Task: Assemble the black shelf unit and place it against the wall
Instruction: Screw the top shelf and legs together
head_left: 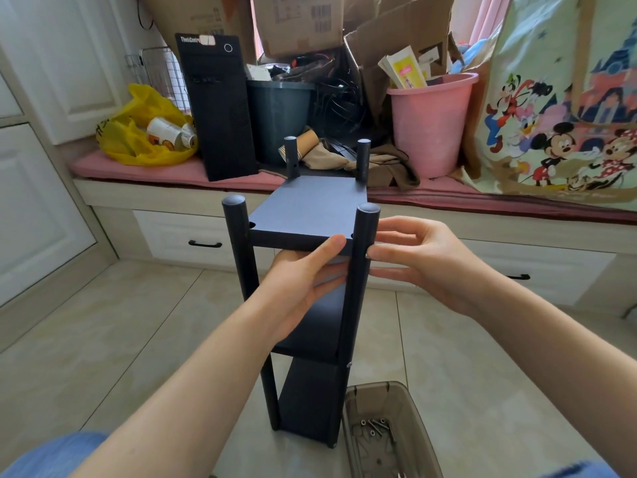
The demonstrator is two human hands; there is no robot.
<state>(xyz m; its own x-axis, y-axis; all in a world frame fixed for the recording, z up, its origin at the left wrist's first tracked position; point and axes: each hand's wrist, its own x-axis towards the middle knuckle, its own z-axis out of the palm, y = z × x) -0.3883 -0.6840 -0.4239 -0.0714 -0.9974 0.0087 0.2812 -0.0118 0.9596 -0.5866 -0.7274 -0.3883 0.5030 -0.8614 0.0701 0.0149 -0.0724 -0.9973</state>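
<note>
The black shelf unit (306, 205) stands upright on the tiled floor in front of me, with four round posts and three boards. My left hand (303, 288) reaches in under the top board, with its thumb on the board's front edge and its fingers beneath, so it holds that board. My right hand (424, 260) is just right of the near right post (362, 270). Its spread fingertips touch the side of the post at the level of the top board. Nothing shows between those fingertips.
A brownish clear plastic box (365, 391) with several screws (374, 427) sits on the floor by the shelf's right foot. Behind is a window bench with drawers (179, 236), carrying a black computer tower (220, 112), a yellow bag (144, 132), a pink bucket (431, 125) and cardboard boxes.
</note>
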